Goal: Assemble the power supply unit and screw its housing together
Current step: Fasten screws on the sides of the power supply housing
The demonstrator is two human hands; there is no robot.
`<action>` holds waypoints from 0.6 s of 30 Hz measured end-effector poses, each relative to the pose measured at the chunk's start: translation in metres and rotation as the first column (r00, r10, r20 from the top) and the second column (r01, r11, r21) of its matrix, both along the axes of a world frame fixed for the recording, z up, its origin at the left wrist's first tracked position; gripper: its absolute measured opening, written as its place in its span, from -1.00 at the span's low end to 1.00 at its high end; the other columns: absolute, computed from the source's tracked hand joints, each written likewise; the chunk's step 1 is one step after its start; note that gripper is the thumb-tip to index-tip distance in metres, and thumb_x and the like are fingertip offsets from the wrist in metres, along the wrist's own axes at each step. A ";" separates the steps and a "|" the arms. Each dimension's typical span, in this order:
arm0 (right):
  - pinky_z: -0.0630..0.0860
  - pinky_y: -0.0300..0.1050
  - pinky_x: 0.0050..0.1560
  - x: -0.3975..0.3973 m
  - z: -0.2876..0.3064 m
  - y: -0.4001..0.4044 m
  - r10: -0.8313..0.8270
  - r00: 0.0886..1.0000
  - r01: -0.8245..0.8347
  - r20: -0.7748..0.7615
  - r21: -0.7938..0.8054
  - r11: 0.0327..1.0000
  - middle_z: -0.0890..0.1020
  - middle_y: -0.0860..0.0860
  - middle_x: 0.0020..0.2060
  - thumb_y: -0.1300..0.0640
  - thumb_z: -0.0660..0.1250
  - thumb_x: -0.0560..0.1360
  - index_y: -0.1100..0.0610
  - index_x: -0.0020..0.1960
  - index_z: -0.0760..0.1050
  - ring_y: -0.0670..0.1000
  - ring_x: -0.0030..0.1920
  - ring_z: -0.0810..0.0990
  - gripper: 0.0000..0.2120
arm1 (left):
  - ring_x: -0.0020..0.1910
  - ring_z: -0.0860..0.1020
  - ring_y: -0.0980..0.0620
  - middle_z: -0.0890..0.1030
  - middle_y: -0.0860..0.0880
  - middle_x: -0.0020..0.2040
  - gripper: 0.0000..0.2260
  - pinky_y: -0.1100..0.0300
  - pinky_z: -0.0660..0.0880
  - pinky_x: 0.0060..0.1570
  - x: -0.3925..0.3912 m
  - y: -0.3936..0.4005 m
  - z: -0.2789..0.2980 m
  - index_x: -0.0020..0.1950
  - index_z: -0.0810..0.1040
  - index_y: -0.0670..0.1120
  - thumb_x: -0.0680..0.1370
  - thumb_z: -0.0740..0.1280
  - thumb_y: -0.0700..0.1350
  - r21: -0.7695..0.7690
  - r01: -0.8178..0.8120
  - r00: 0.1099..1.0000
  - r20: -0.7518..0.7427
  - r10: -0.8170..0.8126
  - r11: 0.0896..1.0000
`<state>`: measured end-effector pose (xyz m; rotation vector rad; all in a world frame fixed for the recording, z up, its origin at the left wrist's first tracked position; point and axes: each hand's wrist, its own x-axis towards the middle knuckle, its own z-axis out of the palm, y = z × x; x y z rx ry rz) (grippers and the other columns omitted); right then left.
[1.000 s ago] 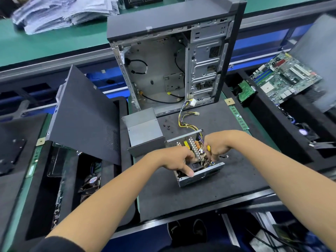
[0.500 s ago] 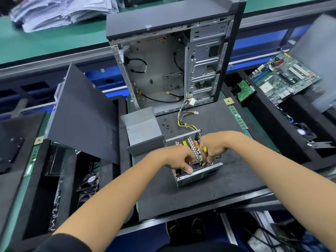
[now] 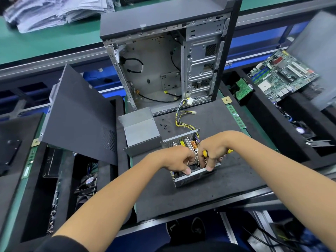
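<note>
The open power supply unit [image 3: 189,179] lies on the black mat [image 3: 227,179], its circuit board and heat sinks exposed. Its coloured cable bundle [image 3: 181,117] runs back toward the case. My left hand [image 3: 177,160] grips the unit's near left side, thumb on the front rim. My right hand [image 3: 211,151] holds a yellow-handled screwdriver [image 3: 229,151] in its fist while its fingers reach into the unit and touch the front rim. The grey housing cover [image 3: 141,130] lies apart to the left. Several black screws [image 3: 164,125] are scattered behind the unit.
An empty computer case [image 3: 163,60] stands upright behind the mat. Its dark side panel [image 3: 78,113] leans at the left. A motherboard [image 3: 283,73] and a green card [image 3: 241,90] lie at the right. Black foam trays with fans flank the mat on both sides.
Both hands stay on the unit with only slight shifts of the fingers; the right-hand fingers have reached down to the front rim.
</note>
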<state>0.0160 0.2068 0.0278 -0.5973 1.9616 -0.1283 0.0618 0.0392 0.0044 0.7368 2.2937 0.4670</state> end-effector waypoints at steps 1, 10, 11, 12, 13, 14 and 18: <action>0.36 -0.25 -0.43 0.001 -0.002 -0.001 -0.005 1.000 0.005 0.017 0.004 1.000 0.55 0.07 -0.32 0.15 0.50 0.40 0.14 0.06 0.62 -0.02 -0.44 0.43 -0.76 | -0.21 0.44 -0.01 0.52 -0.01 -0.21 -0.78 0.27 0.28 -0.36 0.000 0.000 0.000 0.03 0.51 -0.15 0.46 0.46 -0.13 0.000 -0.006 1.000 0.009 0.006 1.000; 0.33 -0.27 -0.47 -0.001 -0.007 -0.004 0.014 1.000 -0.014 0.023 0.015 1.000 0.52 -0.06 -0.52 0.22 0.50 0.38 0.05 -0.21 0.61 -0.05 -0.47 0.41 -0.89 | -0.45 0.46 0.22 0.57 0.04 -0.26 -0.78 0.37 0.31 -0.45 -0.004 0.004 0.004 0.09 0.58 -0.13 0.48 0.45 -0.12 -0.088 -0.004 0.999 0.042 0.008 0.996; 0.32 -0.27 -0.47 -0.001 -0.007 -0.003 0.015 1.000 -0.016 0.020 0.018 1.000 0.51 -0.07 -0.54 0.21 0.51 0.38 0.04 -0.25 0.60 -0.06 -0.47 0.40 -0.87 | -0.43 0.46 0.19 0.53 0.08 -0.33 -0.79 0.32 0.31 -0.42 -0.003 0.005 0.004 0.07 0.60 -0.13 0.47 0.45 -0.11 -0.098 0.005 1.000 0.018 -0.003 0.995; 0.32 -0.26 -0.46 -0.001 -0.007 -0.004 0.019 1.000 -0.019 0.020 0.021 1.000 0.51 -0.07 -0.55 0.21 0.51 0.37 0.02 -0.29 0.59 -0.06 -0.47 0.40 -0.85 | -0.37 0.46 0.11 0.50 0.09 -0.37 -0.82 0.26 0.30 -0.39 -0.002 0.007 0.003 0.02 0.61 -0.13 0.47 0.45 -0.10 -0.106 0.018 1.000 -0.011 -0.019 0.994; 0.31 -0.26 -0.46 0.000 -0.006 -0.004 0.024 0.999 -0.024 0.021 0.024 0.999 0.51 -0.07 -0.54 0.21 0.52 0.36 0.02 -0.31 0.58 -0.05 -0.47 0.40 -0.83 | -0.33 0.46 0.04 0.49 0.06 -0.37 -0.85 0.23 0.28 -0.36 -0.001 0.008 0.003 -0.04 0.61 -0.14 0.47 0.44 -0.10 -0.110 0.031 0.999 -0.032 -0.035 0.993; 0.31 -0.25 -0.46 0.000 -0.006 -0.004 0.031 0.999 -0.032 0.021 0.028 0.999 0.51 -0.05 -0.53 0.21 0.52 0.36 0.01 -0.33 0.57 -0.05 -0.47 0.40 -0.82 | -0.32 0.45 0.01 0.49 0.04 -0.37 -0.87 0.21 0.28 -0.34 0.000 0.008 0.003 -0.10 0.60 -0.15 0.48 0.43 -0.09 -0.111 0.041 0.998 -0.041 -0.046 0.993; 0.37 -0.18 -0.35 0.001 -0.003 -0.009 0.052 0.999 -0.052 -0.015 0.048 0.998 0.52 0.04 -0.43 0.19 0.52 0.36 0.09 -0.28 0.50 0.01 -0.43 0.42 -0.81 | -0.33 0.48 -0.02 0.53 -0.01 -0.35 -0.61 0.16 0.36 -0.35 0.002 0.005 0.011 -0.14 0.54 -0.18 0.43 0.44 0.16 -0.172 0.081 0.997 0.007 -0.081 0.982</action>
